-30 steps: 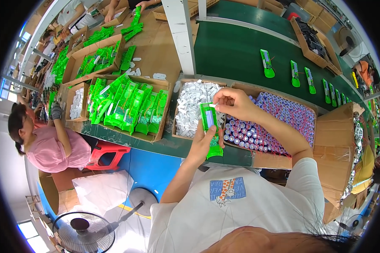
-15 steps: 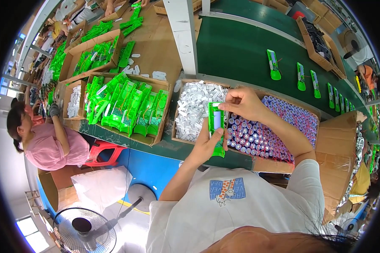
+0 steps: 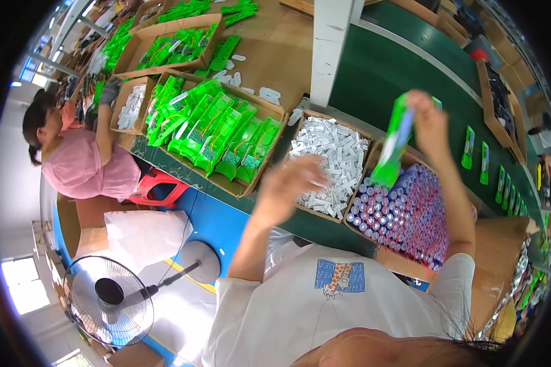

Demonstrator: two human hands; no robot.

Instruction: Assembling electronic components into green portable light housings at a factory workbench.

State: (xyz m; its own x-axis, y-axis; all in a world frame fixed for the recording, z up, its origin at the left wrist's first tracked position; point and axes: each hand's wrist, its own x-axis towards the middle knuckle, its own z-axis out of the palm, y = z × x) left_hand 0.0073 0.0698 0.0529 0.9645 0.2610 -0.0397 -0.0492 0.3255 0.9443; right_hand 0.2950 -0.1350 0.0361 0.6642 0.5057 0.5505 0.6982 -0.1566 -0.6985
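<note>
One green packet (image 3: 393,144) lifted in right hand (image 3: 427,116), clamped at top.
Left hand (image 3: 291,183) blurred, apparently empty, over box of white pieces (image 3: 333,162); many tubes (image 3: 404,214) left unpacked.

A floor fan (image 3: 109,301) stood below the green workbench (image 3: 226,205). A red stool (image 3: 156,189) sat beside the workbench. A co-worker in pink (image 3: 82,165) sat left of it. A white post (image 3: 330,52) rose from it.

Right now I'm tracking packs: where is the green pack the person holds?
The green blister pack hangs from the raised right hand, right of centre in the head view, above the box of purple-tipped tubes.
</note>
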